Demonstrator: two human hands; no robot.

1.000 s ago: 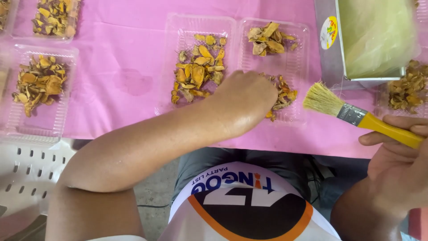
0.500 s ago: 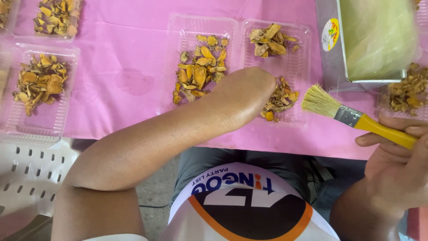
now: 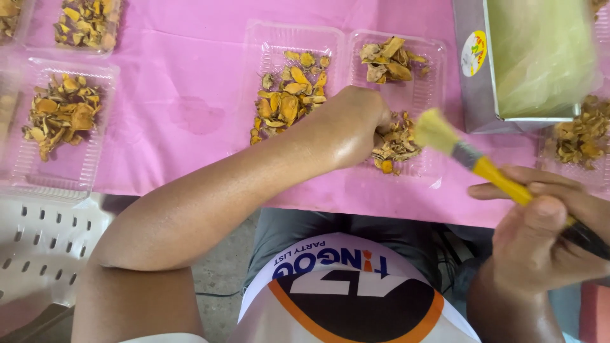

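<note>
Over the right clear tray (image 3: 427,166), the left hand (image 3: 356,124) closes on dried orange slices (image 3: 395,141); the right hand (image 3: 546,235) pinches a yellow-handled brush (image 3: 470,159). Step in hand: picking up a slice. Brushing it likely needs a lift clear of the tray.

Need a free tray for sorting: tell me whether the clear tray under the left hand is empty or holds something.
Not empty. The clear tray holds two piles of orange-brown dried slices, one at its far end, one by the left hand.

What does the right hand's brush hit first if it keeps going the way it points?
The brush in the right hand points up-left. Its bristle tip sits just short of the pile of dried orange slices in the clear tray, next to the left hand. Likely the slices first; height above them is unclear.
</note>
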